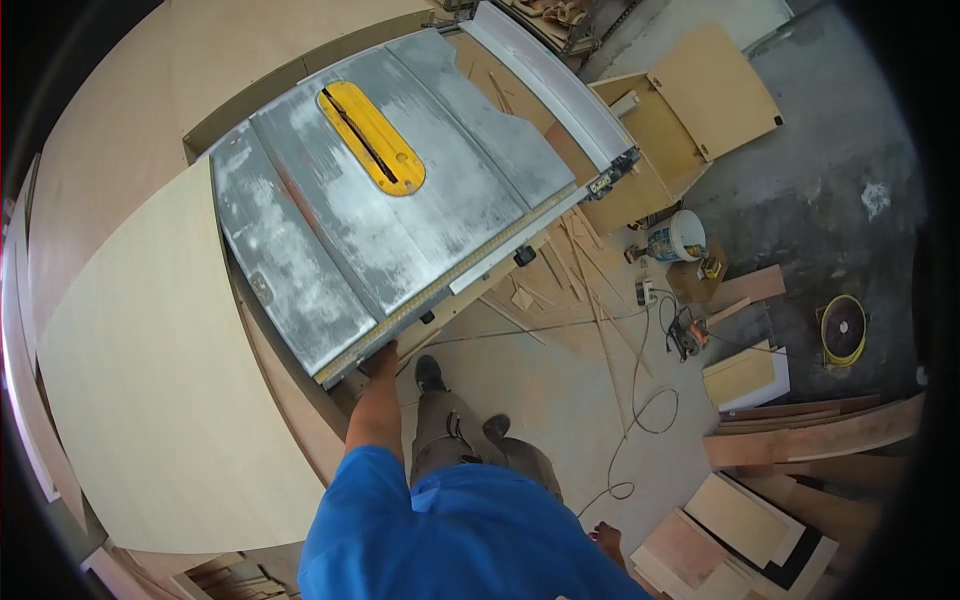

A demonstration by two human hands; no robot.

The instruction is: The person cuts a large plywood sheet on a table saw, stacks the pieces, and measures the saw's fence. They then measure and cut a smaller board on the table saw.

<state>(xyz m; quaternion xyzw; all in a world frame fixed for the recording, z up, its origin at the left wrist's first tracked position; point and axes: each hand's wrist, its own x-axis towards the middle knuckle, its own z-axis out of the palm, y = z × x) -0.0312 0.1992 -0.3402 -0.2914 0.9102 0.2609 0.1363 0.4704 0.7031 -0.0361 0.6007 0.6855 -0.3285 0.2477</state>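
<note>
- Blue shirt [450, 525] nearest; ahead, the table saw [450, 220], its front edge over my left hand [380, 360], fingers hidden, grip unclear.
- Right hand [605, 540], well apart from the saw, loosely open, seemingly empty.
- Cord [677, 402] right of the saw could trip me.

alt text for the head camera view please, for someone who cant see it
A person in a blue shirt stands at a grey metal table saw with a yellow oval insert, left hand at its near edge, right hand hanging low; flat wooden boards lie on the pale floor.
</note>
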